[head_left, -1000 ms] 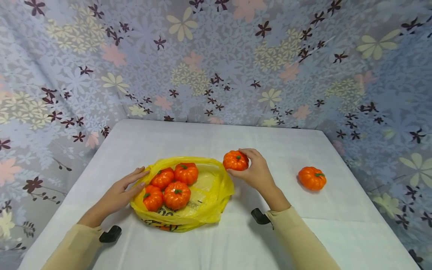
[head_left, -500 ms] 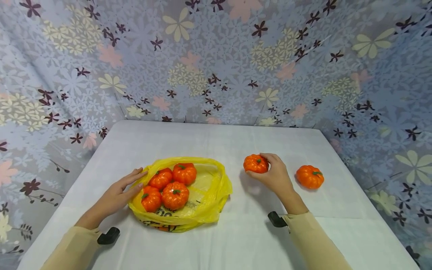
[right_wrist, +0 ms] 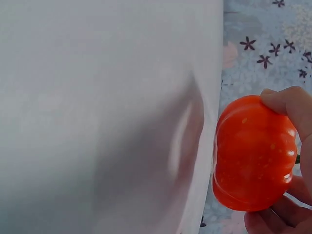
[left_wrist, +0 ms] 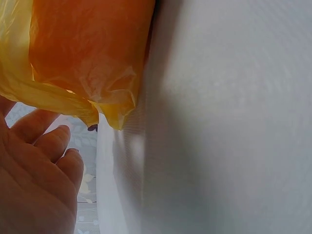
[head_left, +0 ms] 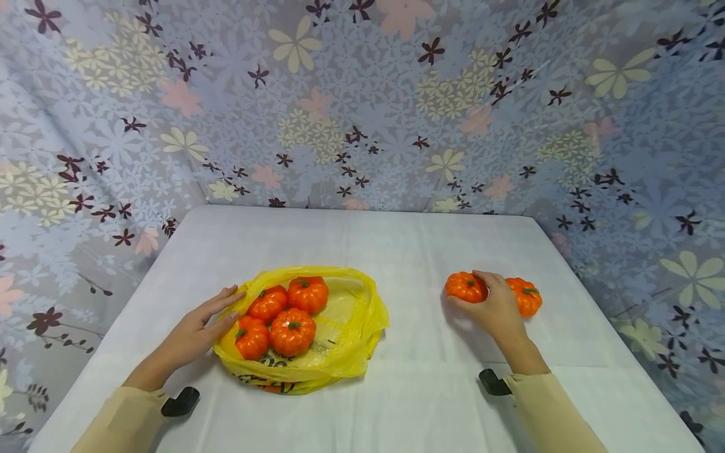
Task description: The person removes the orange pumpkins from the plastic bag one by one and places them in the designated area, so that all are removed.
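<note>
My right hand [head_left: 498,314] grips a small orange pumpkin [head_left: 464,287] with a green stem, thumb on one side and fingers on the other. In the right wrist view this pumpkin [right_wrist: 253,153] shows close up beside the tabletop. Just behind the hand lies a second pumpkin [head_left: 527,297], partly covered by it. My left hand [head_left: 195,330] rests with extended fingers at the left rim of a yellow plastic bag [head_left: 354,333]. Several pumpkins [head_left: 292,332] sit inside the bag's left half. The left wrist view has the loosely bent fingers [left_wrist: 51,141] beside the bag [left_wrist: 58,100].
A white cloth covers the table [head_left: 362,242]. Floral fabric [head_left: 351,113] hangs behind it and at both sides. A black wrist-worn piece [head_left: 181,402] sits at the left sleeve, another black piece [head_left: 494,382] at the right sleeve.
My right hand has carried its pumpkin rightward from the bag's right rim to just beside the lone pumpkin. The left hand and the bag stay in place.
</note>
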A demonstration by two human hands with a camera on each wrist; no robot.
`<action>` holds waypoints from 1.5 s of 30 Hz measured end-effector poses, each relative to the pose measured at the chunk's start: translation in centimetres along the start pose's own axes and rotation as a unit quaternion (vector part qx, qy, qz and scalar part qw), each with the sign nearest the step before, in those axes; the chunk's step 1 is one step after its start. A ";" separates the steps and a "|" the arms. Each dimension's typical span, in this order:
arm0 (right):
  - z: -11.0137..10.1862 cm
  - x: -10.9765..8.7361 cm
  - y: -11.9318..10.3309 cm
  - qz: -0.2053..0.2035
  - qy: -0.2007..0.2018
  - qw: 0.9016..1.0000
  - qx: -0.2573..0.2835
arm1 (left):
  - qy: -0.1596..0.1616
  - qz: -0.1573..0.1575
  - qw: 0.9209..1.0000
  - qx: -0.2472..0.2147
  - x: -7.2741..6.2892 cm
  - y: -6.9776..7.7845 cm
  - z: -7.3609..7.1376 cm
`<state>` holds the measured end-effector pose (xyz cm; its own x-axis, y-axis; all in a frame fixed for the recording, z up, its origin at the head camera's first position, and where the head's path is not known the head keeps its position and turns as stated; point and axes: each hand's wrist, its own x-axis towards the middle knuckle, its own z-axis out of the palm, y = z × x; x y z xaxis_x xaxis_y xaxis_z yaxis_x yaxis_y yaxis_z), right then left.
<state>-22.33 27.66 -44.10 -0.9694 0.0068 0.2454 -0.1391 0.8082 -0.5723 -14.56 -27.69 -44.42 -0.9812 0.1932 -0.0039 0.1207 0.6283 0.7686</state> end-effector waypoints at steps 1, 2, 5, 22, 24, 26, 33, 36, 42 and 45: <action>-0.1 -0.1 0.1 0.001 -0.001 1.000 0.000 | 0.001 0.000 1.000 0.000 -0.1 0.0 0.0; -0.1 -0.2 0.2 0.003 -0.003 1.000 -0.003 | 0.001 0.000 1.000 0.001 -0.1 0.0 0.0; -0.3 -0.4 0.4 0.003 -0.010 1.000 -0.010 | 0.000 0.004 1.000 0.001 -0.3 0.0 0.0; -0.6 -0.3 1.0 -0.003 -0.034 0.998 -0.060 | 0.002 0.003 1.000 -0.001 -0.2 0.4 0.1; -0.7 -0.3 1.0 -0.004 -0.032 0.997 -0.065 | 0.002 0.004 1.000 -0.002 -0.2 0.4 0.1; -0.7 -0.4 1.0 -0.006 -0.029 0.997 -0.071 | 0.003 0.005 1.000 -0.004 -0.3 0.4 0.1; -0.6 -0.4 1.0 -0.012 -0.028 0.996 -0.088 | 0.004 0.011 1.000 -0.008 -0.4 0.4 0.3; -0.5 -0.5 1.0 -0.011 -0.028 0.995 -0.092 | 0.005 0.011 1.000 -0.006 -0.4 0.4 0.3; -0.5 -0.4 0.9 -0.012 -0.029 0.995 -0.096 | 0.009 0.011 1.000 -0.002 -0.4 0.4 0.5; -0.5 -0.4 0.8 -0.018 -0.025 0.995 -0.097 | 0.011 0.012 1.000 0.000 -0.3 0.2 0.6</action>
<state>-21.95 28.59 -44.28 -0.9742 -0.0491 0.2203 -0.1362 0.9063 -0.4002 -14.15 -27.15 -44.60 -0.9812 0.1911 0.0282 0.1436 0.6238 0.7682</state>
